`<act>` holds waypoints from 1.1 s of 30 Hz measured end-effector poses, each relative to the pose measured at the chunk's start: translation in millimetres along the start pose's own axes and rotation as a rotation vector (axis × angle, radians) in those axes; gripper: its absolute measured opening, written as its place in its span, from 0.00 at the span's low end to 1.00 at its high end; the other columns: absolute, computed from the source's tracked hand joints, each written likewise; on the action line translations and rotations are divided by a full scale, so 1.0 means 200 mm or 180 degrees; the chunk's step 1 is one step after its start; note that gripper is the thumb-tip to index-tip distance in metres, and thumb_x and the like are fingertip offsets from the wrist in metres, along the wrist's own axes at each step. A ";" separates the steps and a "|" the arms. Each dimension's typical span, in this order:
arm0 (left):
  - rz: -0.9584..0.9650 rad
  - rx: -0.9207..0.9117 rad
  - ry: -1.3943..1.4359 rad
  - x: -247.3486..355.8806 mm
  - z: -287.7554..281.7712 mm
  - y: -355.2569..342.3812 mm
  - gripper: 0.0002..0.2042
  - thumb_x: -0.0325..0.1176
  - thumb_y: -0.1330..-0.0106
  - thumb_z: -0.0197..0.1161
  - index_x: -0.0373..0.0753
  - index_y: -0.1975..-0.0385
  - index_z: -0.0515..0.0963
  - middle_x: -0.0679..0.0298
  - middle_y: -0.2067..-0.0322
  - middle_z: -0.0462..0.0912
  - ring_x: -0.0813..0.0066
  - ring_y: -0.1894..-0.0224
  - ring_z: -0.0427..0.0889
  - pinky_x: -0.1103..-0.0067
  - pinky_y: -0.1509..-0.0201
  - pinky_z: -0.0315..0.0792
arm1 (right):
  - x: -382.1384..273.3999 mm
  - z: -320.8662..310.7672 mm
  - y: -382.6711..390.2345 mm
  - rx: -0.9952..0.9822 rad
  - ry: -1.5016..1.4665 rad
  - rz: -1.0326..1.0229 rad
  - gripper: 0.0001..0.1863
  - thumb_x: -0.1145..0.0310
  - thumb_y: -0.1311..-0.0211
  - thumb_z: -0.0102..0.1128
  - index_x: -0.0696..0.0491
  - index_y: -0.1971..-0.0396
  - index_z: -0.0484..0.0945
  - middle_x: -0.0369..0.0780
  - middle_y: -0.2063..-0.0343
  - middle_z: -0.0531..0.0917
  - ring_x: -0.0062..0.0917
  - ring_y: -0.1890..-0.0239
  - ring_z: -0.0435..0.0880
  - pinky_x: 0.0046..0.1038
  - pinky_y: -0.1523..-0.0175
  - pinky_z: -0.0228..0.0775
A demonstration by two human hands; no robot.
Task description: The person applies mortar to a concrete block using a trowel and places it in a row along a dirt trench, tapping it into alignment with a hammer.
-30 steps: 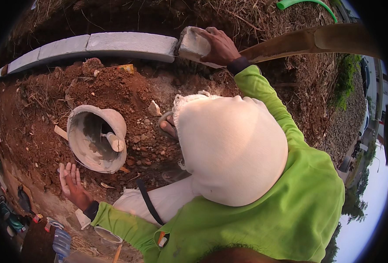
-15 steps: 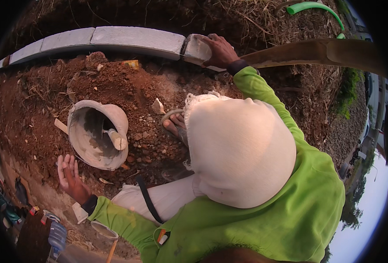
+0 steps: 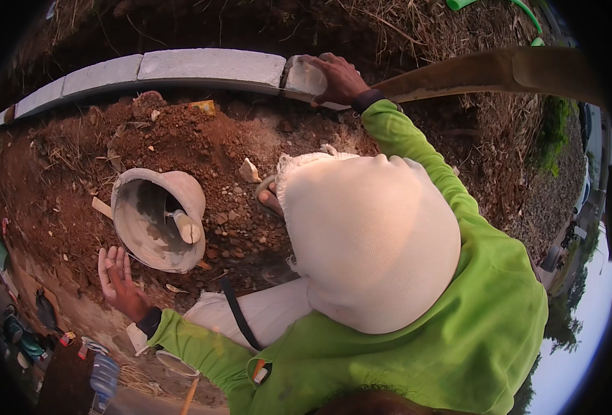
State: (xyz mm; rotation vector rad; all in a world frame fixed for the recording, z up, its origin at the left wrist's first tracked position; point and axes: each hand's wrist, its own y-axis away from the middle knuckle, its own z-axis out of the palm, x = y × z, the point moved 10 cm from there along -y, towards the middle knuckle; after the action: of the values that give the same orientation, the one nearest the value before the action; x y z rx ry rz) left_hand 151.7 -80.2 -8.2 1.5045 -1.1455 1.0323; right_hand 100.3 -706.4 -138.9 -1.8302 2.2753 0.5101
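Observation:
My right hand [image 3: 340, 81] spans the short grey block [image 3: 304, 77] at the right end of a row of pale blocks, fingers over its top and thumb at the near side. A narrow joint separates it from the long block [image 3: 212, 67] on its left. My left hand [image 3: 123, 283] is open, its fingers stretched out, just below a mortar-crusted bucket [image 3: 193, 190] on the soil. Inside the bucket lies a tool with a pale wooden handle [image 3: 185, 227]; its working end is hidden. My bent knee [image 3: 375, 242], in off-white trousers, fills the middle.
A long brown board [image 3: 458, 75] extends right from the block row. Reddish loose soil [image 3: 174, 131] and stones lie around the bucket. My sandalled foot [image 3: 270, 197] is beside the knee. Lower left are a clear plastic bottle [image 3: 103, 377] and other items. A green hose [image 3: 527, 15] curves at upper right.
The view has shifted slightly. My left hand stays open near the bucket, and my right hand remains on the short block. More of my foot is now hidden behind the knee.

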 end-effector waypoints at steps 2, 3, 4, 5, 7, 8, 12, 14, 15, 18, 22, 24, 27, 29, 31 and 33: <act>-0.0005 -0.0003 -0.0014 0.00 0.02 0.00 0.23 0.37 0.21 0.52 0.27 0.34 0.65 0.47 0.42 0.77 0.58 0.41 0.80 0.67 0.32 0.72 | 0.02 0.02 0.00 -0.0021 -0.0035 0.0020 0.58 0.55 0.70 0.85 0.36 0.30 0.66 0.45 0.43 0.74 0.47 0.40 0.73 0.55 0.40 0.68; -0.0009 -0.0002 -0.0020 0.00 0.03 -0.01 0.23 0.37 0.21 0.52 0.27 0.34 0.65 0.46 0.42 0.77 0.58 0.41 0.80 0.67 0.32 0.72 | 0.03 0.03 -0.01 -0.0032 -0.0052 0.0028 0.58 0.55 0.69 0.85 0.36 0.30 0.66 0.45 0.43 0.74 0.47 0.39 0.73 0.56 0.40 0.68; 0.0000 -0.0020 -0.0023 0.00 0.03 -0.01 0.24 0.37 0.21 0.52 0.26 0.34 0.65 0.46 0.42 0.77 0.58 0.40 0.80 0.67 0.32 0.72 | 0.03 0.03 -0.01 -0.0004 -0.0014 0.0038 0.57 0.55 0.69 0.85 0.36 0.30 0.66 0.44 0.43 0.74 0.47 0.40 0.73 0.56 0.40 0.68; 0.0008 -0.0038 -0.0026 0.00 0.03 -0.01 0.24 0.37 0.21 0.52 0.26 0.34 0.65 0.46 0.42 0.77 0.58 0.40 0.79 0.67 0.32 0.72 | 0.03 0.03 -0.01 0.0023 0.0024 0.0046 0.57 0.55 0.69 0.84 0.35 0.30 0.66 0.44 0.43 0.74 0.47 0.40 0.73 0.56 0.40 0.68; 0.0020 -0.0051 -0.0032 0.01 0.04 -0.01 0.24 0.37 0.21 0.52 0.26 0.34 0.65 0.46 0.42 0.77 0.57 0.40 0.79 0.66 0.32 0.72 | 0.04 0.03 -0.01 0.0044 0.0067 0.0056 0.56 0.55 0.68 0.84 0.35 0.30 0.66 0.44 0.43 0.74 0.47 0.40 0.74 0.56 0.41 0.68; 0.0025 -0.0048 -0.0035 0.01 0.04 -0.01 0.24 0.37 0.21 0.52 0.26 0.33 0.65 0.46 0.42 0.77 0.57 0.40 0.79 0.66 0.32 0.72 | 0.05 0.04 -0.01 0.0039 0.0071 0.0057 0.56 0.54 0.67 0.84 0.34 0.30 0.65 0.44 0.43 0.74 0.46 0.40 0.74 0.56 0.41 0.69; 0.0023 -0.0031 -0.0032 0.03 0.06 -0.01 0.24 0.37 0.21 0.53 0.25 0.33 0.64 0.45 0.42 0.76 0.56 0.40 0.79 0.65 0.32 0.71 | 0.04 0.06 -0.01 -0.0032 0.0132 0.0086 0.55 0.54 0.65 0.82 0.33 0.30 0.64 0.44 0.43 0.73 0.46 0.40 0.74 0.57 0.42 0.69; 0.0042 -0.0062 0.0010 0.02 0.06 -0.01 0.24 0.37 0.21 0.53 0.25 0.33 0.64 0.45 0.42 0.76 0.56 0.40 0.79 0.65 0.32 0.71 | 0.03 0.07 0.00 -0.0053 0.0197 0.0096 0.55 0.54 0.64 0.82 0.33 0.29 0.64 0.44 0.43 0.73 0.46 0.40 0.74 0.59 0.43 0.68; 0.0052 -0.0077 0.0030 0.02 0.05 -0.01 0.24 0.37 0.21 0.53 0.25 0.33 0.64 0.45 0.42 0.76 0.56 0.40 0.79 0.65 0.32 0.71 | 0.03 0.07 0.00 -0.0063 0.0229 0.0101 0.54 0.54 0.63 0.81 0.33 0.29 0.64 0.44 0.43 0.73 0.46 0.40 0.74 0.60 0.43 0.68; 0.0045 -0.0077 0.0013 0.01 0.04 -0.01 0.24 0.37 0.21 0.53 0.25 0.33 0.64 0.45 0.41 0.76 0.56 0.40 0.79 0.65 0.32 0.71 | 0.04 0.09 0.00 -0.0053 0.0235 0.0079 0.53 0.52 0.62 0.80 0.32 0.30 0.64 0.44 0.42 0.72 0.45 0.39 0.73 0.61 0.44 0.68; 0.0038 -0.0051 -0.0017 0.01 0.03 -0.01 0.24 0.37 0.21 0.53 0.25 0.34 0.65 0.45 0.42 0.76 0.57 0.40 0.79 0.65 0.32 0.72 | 0.05 0.11 0.00 -0.0029 0.0224 0.0053 0.52 0.51 0.61 0.79 0.32 0.29 0.64 0.44 0.41 0.72 0.45 0.39 0.73 0.64 0.43 0.67; 0.0029 -0.0053 -0.0022 0.00 0.03 -0.01 0.24 0.37 0.21 0.53 0.25 0.34 0.65 0.45 0.42 0.76 0.57 0.40 0.79 0.66 0.32 0.72 | 0.05 0.10 -0.01 -0.0118 0.0214 0.0096 0.52 0.50 0.60 0.77 0.32 0.29 0.63 0.44 0.40 0.71 0.46 0.37 0.72 0.65 0.41 0.66; -0.0017 -0.0016 -0.0045 0.01 0.04 0.00 0.24 0.38 0.21 0.54 0.26 0.34 0.65 0.45 0.42 0.76 0.57 0.41 0.79 0.66 0.32 0.72 | 0.00 0.05 0.01 -0.0349 0.0184 0.0261 0.48 0.50 0.55 0.73 0.32 0.28 0.64 0.44 0.39 0.71 0.46 0.35 0.72 0.66 0.39 0.64; -0.0020 -0.0013 -0.0033 0.01 0.05 0.00 0.24 0.38 0.21 0.54 0.26 0.34 0.65 0.45 0.42 0.77 0.57 0.40 0.79 0.66 0.32 0.72 | 0.04 0.04 -0.01 -0.0318 -0.0163 0.0592 0.45 0.52 0.52 0.70 0.32 0.29 0.65 0.45 0.38 0.72 0.46 0.35 0.73 0.67 0.38 0.62; -0.0044 -0.0023 -0.0051 0.00 0.04 0.01 0.25 0.38 0.21 0.54 0.26 0.33 0.65 0.46 0.42 0.77 0.57 0.40 0.79 0.66 0.32 0.72 | 0.10 0.05 -0.04 -0.0331 -0.0252 0.0821 0.43 0.54 0.51 0.68 0.31 0.29 0.67 0.46 0.38 0.73 0.46 0.35 0.74 0.68 0.37 0.62; -0.0071 -0.0043 -0.0101 -0.03 0.03 0.00 0.25 0.38 0.21 0.54 0.26 0.33 0.64 0.46 0.43 0.76 0.57 0.40 0.79 0.65 0.33 0.72 | 0.17 0.07 -0.09 -0.0384 -0.0089 0.0941 0.41 0.58 0.50 0.66 0.31 0.30 0.68 0.46 0.39 0.74 0.46 0.37 0.76 0.68 0.37 0.61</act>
State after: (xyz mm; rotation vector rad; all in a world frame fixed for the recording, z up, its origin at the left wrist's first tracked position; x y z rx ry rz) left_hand 151.1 -85.4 -14.3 1.5245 -1.1532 0.9868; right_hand 108.4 -735.1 -166.6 -1.5280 2.5611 0.7271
